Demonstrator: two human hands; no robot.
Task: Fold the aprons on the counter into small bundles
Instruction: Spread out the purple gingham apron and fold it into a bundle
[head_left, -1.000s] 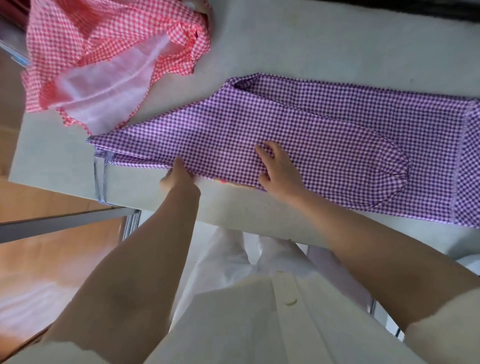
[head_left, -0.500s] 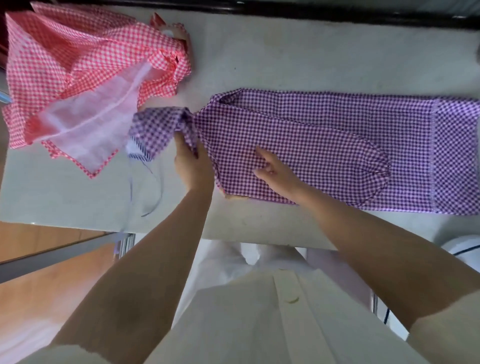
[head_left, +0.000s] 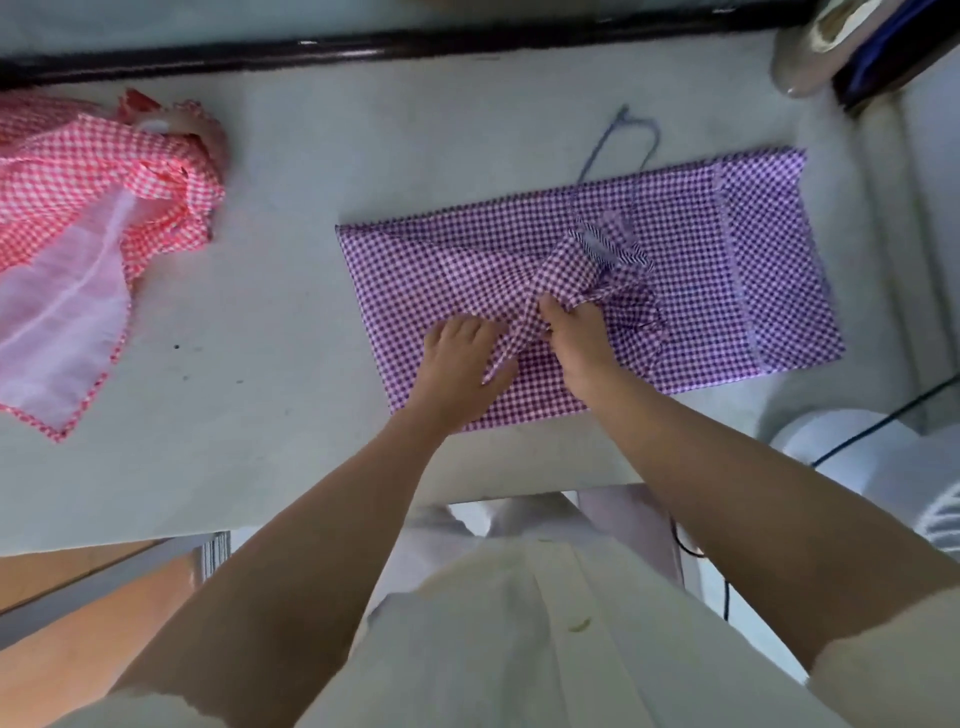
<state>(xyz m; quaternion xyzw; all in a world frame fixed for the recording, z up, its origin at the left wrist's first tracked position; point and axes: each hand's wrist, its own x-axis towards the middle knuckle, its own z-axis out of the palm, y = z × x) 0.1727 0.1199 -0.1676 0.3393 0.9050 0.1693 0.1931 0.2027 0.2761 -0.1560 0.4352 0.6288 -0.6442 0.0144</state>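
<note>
A purple checked apron (head_left: 727, 291) lies folded into a shorter rectangle on the pale counter (head_left: 291, 291). Its narrow bib end is folded over onto the middle, and its strap loop (head_left: 618, 140) trails off the far edge. My left hand (head_left: 457, 364) rests on the fold near the apron's near-left part, fingers curled over the cloth. My right hand (head_left: 574, 332) pinches the folded-over bib strip just to the right of it. A red checked apron (head_left: 98, 208) lies crumpled at the counter's left, its pale lining showing.
A dark ledge (head_left: 415, 44) runs along the counter's far edge. A shiny object (head_left: 815, 47) stands at the far right corner. A white fan with a black cable (head_left: 883, 467) is at the near right. The counter's front edge is close to my body.
My left hand carried the apron's left end over to the right and laid it on the middle, halving its length. The right hand shifted onto the folded strip. The view moved right.
</note>
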